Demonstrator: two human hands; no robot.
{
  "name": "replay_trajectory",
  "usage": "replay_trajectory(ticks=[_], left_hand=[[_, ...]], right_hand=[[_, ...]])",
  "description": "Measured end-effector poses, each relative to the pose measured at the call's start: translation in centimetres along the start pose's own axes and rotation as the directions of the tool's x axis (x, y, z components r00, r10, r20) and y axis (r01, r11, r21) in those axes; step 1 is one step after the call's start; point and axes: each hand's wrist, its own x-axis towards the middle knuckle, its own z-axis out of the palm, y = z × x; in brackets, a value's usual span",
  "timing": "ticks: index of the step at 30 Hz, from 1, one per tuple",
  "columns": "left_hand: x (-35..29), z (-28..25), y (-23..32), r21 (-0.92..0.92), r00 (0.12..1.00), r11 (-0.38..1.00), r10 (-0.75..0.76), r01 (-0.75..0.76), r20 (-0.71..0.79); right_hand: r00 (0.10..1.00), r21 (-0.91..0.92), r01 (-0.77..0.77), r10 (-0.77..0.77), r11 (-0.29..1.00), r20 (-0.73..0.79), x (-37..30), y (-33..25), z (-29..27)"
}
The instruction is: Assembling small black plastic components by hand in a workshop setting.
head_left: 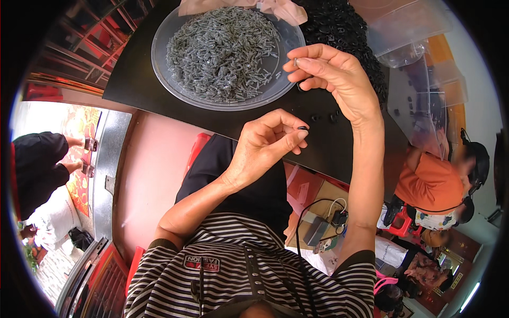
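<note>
Black piece [303, 127], small and glossy, is pinched between thumb and index finger of the left hand [270, 139], just above the near part of the dark desk [336, 151]. Left hand: thumb and index closed on the piece, remaining fingers curled under. Right hand [339, 79] is raised near the right edge of the clear round tray [289, 34]; thumb and index tips meet on a spring-like bit [295, 62], too small to confirm, other fingers loosely bent. Dark spot by the lower fingers of that hand: can't tell if held or lying behind.

Tray carries a big heap of grey coil springs [222, 55]. Pile of black parts [336, 24] is right of the tray, toward the far side; a few loose black pieces [333, 116] lie on the desk between the hands and the pile. Pink cloth-like sheet [283, 10] overlaps the tray's far rim.

Step in hand, my read: one small part in each hand, the two held apart, not joined. Next move seems to call for steady fingertip control: left hand keeping the piece firm and its working face exposed, right hand lining up the tiny bit without squeezing hard. Risk, judging by size: the bit slipping or springing out of the pinch.
</note>
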Motion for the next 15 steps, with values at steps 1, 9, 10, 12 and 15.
replay_trajectory(ticks=[1, 9, 10, 12, 15], left_hand=[[0.0, 0.0, 0.0, 0.005, 1.000, 1.000, -0.004, 0.004, -0.002], [0.1, 0.0, 0.0, 0.001, 1.000, 1.000, 0.004, -0.004, -0.007], [0.0, -0.1, 0.0, -0.001, 1.000, 1.000, 0.005, -0.005, -0.007], [0.1, -0.1, 0.0, -0.011, 1.000, 1.000, 0.002, -0.002, -0.003], [0.1, -0.1, 0.0, -0.018, 1.000, 1.000, 0.002, -0.002, 0.001]], right_hand=[[1.000, -0.033, 0.008, -0.008, 0.999, -0.019, 0.0, 0.0, 0.1], [0.986, -0.228, 0.106, -0.131, 0.968, -0.100, 0.4, 0.8, 1.3], [0.982, -0.289, 0.102, -0.142, 0.952, -0.122, 0.4, 0.7, 1.7], [0.977, -0.351, 0.094, -0.154, 0.931, -0.145, 0.4, 0.8, 2.0], [0.969, -0.375, 0.108, -0.182, 0.921, -0.167, 0.5, 1.0, 2.1]])
